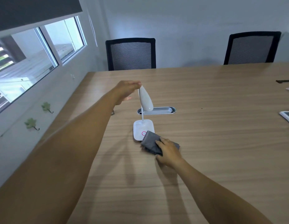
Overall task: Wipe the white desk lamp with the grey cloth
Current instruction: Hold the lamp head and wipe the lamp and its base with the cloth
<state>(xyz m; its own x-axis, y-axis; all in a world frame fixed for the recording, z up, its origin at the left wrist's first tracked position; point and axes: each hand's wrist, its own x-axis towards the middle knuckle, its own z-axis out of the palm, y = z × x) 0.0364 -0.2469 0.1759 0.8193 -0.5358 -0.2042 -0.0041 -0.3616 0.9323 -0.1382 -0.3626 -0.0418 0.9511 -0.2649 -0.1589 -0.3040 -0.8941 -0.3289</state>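
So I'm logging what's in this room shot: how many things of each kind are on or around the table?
Chairs: 2
Lamp: 1
Cloth: 1
Remote: 1
Wall hooks: 2
Total: 7

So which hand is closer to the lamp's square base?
Right. The right hand presses the grey cloth at the base; the left hand is up at the lamp head.
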